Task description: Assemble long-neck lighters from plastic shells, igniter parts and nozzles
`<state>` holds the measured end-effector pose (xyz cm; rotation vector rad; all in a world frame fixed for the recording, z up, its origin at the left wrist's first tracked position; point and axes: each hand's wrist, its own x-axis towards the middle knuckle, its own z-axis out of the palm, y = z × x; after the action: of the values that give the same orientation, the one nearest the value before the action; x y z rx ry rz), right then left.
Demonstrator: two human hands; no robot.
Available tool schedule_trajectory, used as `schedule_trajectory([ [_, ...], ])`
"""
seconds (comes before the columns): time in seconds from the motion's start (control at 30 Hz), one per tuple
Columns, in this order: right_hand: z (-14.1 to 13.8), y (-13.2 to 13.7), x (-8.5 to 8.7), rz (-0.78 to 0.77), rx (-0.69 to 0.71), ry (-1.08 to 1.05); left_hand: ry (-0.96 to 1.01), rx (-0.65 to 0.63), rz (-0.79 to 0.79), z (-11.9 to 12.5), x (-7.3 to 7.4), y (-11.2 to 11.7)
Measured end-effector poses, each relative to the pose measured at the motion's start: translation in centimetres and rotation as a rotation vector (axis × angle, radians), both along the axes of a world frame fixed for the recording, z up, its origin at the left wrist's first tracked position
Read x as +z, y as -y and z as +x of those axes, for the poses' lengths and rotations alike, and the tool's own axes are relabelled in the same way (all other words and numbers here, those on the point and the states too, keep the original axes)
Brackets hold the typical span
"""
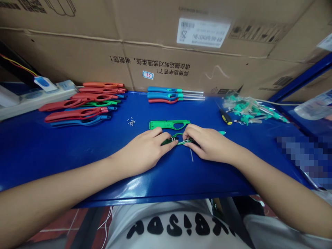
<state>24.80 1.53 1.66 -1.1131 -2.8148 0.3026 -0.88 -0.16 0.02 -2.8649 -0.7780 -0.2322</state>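
Green plastic handle shell [178, 139] with thin wires on it lies flat on the blue table top [52, 145], near the middle and close to the front edge, between your two hands. Your left hand [145, 152] lies palm down, with thumb and forefinger pinching the shell's left end. Your right hand [210, 143] has its fingers curled over the right end and grips it there; that end is mostly hidden under the fingers. A small teal tip sticks out just right of the right hand.

Just beyond the hands, apart from them, lies a second green plastic shell half [169, 125], flat, long side left to right. A thin metal pin [192, 155] lies on the table just under your right hand. A few small metal pins [131, 121] are scattered left of the second shell half.

Farther right there is a black-and-yellow-handled screwdriver [226, 118], then a loose pile of teal plastic parts with metal tubes [249, 109]. At the back centre are three long lighters, two blue and one red, with metal nozzles [168, 94], lying side by side. At back left is a stack of red, blue and green handle shells [85, 103], with a white power strip [33, 98] beside it. Brown cardboard boxes [181, 69] stand along the back edge.
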Motion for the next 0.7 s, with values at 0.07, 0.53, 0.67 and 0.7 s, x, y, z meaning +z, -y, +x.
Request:
schedule_trajectory([
  [0.07, 0.04, -0.06, -0.02, 0.001, 0.009, -0.013, 0.000, -0.001, 0.005, 0.00, 0.03, -0.01],
  [0.53, 0.22, -0.01, -0.02, -0.008, 0.015, -0.095, -0.031, 0.010, 0.019, 0.03, 0.09, 0.07],
  [0.67, 0.38, -0.03, 0.07, 0.021, 0.044, -0.088, -0.023, 0.009, 0.016, 0.09, 0.22, 0.07],
  [0.7, 0.41, -0.04, 0.12, 0.024, 0.048, -0.093, -0.022, 0.009, 0.016, 0.11, 0.24, 0.07],
])
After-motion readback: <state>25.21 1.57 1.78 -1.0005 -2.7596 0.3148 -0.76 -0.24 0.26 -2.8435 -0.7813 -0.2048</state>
